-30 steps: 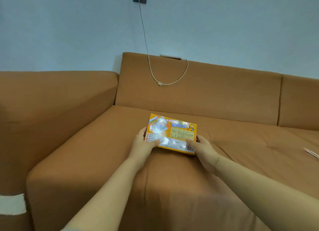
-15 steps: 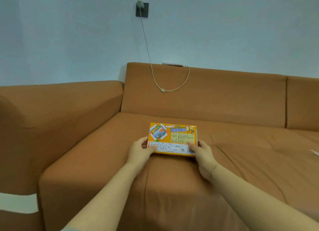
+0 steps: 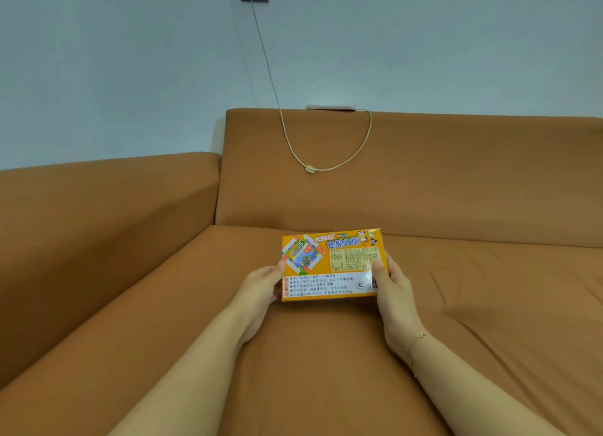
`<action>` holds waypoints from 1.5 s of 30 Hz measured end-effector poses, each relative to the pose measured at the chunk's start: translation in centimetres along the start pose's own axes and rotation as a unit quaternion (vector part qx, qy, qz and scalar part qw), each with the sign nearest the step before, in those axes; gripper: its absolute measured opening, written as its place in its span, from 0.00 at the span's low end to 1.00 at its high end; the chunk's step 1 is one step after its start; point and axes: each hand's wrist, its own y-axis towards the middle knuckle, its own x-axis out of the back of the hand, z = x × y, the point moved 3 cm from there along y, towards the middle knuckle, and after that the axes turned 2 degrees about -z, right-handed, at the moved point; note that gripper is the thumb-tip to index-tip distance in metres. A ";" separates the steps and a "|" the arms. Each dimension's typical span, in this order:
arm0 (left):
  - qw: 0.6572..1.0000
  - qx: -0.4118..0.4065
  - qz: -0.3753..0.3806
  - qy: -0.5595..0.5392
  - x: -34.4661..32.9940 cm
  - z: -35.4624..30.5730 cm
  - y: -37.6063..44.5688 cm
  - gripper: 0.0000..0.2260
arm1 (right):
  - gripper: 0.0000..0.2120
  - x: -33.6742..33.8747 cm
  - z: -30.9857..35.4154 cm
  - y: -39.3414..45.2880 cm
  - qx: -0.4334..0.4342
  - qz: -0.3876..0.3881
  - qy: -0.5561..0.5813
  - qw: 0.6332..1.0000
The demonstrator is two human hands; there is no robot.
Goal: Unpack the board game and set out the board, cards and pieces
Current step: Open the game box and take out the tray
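At frame centre, on the sofa (image 3: 326,354), the unopened game box (image 3: 332,266) is gripped at its ends by left hand (image 3: 261,290) and right hand (image 3: 396,297); board, cards, pieces not yet unpacked.

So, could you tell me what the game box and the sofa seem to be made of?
Game box: probably printed cardboard with a glossy film, judging by the sharp edges and glare on its label. Sofa: matte woven fabric, likely a loose cover, since it creases softly.
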 end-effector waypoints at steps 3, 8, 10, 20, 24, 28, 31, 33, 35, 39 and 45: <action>0.997 0.035 0.021 -0.070 0.1 -0.2 1.5 0.10 | 0.14 -0.2 -0.8 2.1 0.007 0.007 0.009 1.000; 0.993 0.040 0.012 -0.108 0.1 -0.2 1.9 0.10 | 0.14 -0.7 -1.0 3.5 0.011 0.010 0.008 1.000; 0.992 0.031 0.001 -0.121 0.0 -0.4 1.5 0.10 | 0.13 -0.9 -1.0 3.5 0.007 0.012 0.006 1.000; 0.992 -0.101 -0.056 -0.041 1.4 -1.3 0.1 0.10 | 0.15 -0.7 -0.6 3.3 -0.084 0.041 0.047 0.995; 0.983 -0.165 -0.069 0.042 1.9 -2.2 -0.4 0.09 | 0.14 -0.7 -0.4 3.1 -0.132 0.039 0.124 0.983; 0.948 -0.253 -0.063 0.184 1.0 -2.9 -1.2 0.09 | 0.21 -0.4 0.2 3.0 -0.188 0.036 0.212 0.958; 0.913 -0.307 -0.116 0.242 1.3 -3.2 -1.2 0.10 | 0.30 0.1 0.6 3.2 -0.238 0.045 0.255 0.936; 0.905 -0.323 -0.132 0.244 1.5 -3.2 -1.0 0.12 | 0.29 0.4 0.8 3.1 -0.268 0.041 0.224 0.936; 0.903 -0.325 -0.129 0.248 1.5 -3.1 -1.0 0.12 | 0.25 0.5 0.7 2.8 -0.271 0.033 0.186 0.944; 0.894 -0.346 -0.120 0.258 1.3 -3.2 -1.1 0.13 | 0.13 0.5 0.7 2.8 -0.266 0.035 0.182 0.946; 0.825 -0.433 -0.192 0.308 1.4 -4.1 -1.2 0.10 | 0.05 0.5 0.0 3.0 -0.296 0.025 0.165 0.941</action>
